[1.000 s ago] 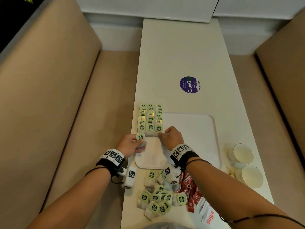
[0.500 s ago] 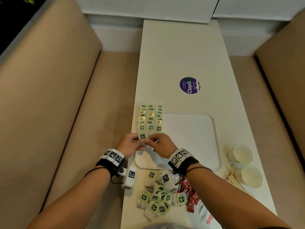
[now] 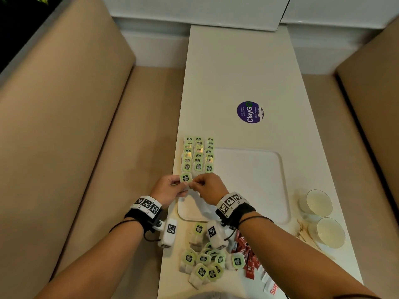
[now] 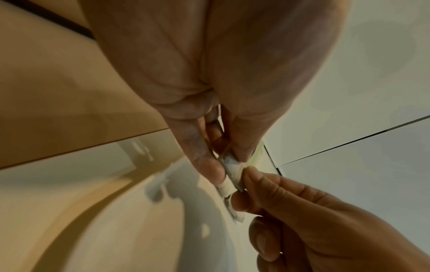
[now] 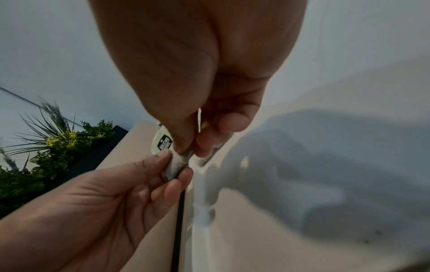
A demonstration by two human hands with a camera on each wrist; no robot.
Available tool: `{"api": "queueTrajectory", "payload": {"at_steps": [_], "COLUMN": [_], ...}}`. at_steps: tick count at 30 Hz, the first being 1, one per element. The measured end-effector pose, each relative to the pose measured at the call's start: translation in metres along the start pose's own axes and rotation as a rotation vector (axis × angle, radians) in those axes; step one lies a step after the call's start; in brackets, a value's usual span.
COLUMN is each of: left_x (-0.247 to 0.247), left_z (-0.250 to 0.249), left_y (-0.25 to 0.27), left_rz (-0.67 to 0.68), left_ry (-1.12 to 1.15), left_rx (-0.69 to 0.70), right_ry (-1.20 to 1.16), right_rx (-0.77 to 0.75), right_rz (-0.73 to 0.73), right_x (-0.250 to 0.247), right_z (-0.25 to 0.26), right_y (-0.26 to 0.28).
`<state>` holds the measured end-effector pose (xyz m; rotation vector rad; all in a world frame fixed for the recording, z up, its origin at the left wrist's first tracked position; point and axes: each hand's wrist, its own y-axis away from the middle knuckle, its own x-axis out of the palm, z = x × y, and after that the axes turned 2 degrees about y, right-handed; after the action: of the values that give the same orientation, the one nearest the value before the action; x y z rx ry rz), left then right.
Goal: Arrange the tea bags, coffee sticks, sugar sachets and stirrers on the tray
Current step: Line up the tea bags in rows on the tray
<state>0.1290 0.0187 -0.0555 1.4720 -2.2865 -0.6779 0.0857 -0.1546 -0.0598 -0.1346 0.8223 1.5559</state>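
Here, one tea bag [image 3: 186,178] pinched at once by left hand [image 3: 167,190] and right hand [image 3: 210,187], fingertips closed on pouch, held just above tray [image 3: 248,182] near its left edge, at near end of rows of tea bags [image 3: 198,155]. Risk judged: soft pouch folded or dropped askew, rows nudged out of line. Bag: white crumpled pouch, green tag.
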Motion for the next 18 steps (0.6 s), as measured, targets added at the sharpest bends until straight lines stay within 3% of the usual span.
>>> {"api": "queueTrajectory", "payload": {"at_steps": [4, 18], "left_x": [-0.006, -0.030], "left_z": [0.004, 0.026], "left_y": [-0.003, 0.022], "left_rz": [-0.151, -0.135], "left_ry": [-0.056, -0.168], "left_rx": [-0.035, -0.102], "right_ry": [-0.021, 0.022], "right_rx": [0.065, 0.265], "right_rz": [-0.074, -0.043], "right_x": [0.002, 0.015], "right_z": [0.004, 0.017], "right_y": [-0.012, -0.025]}}
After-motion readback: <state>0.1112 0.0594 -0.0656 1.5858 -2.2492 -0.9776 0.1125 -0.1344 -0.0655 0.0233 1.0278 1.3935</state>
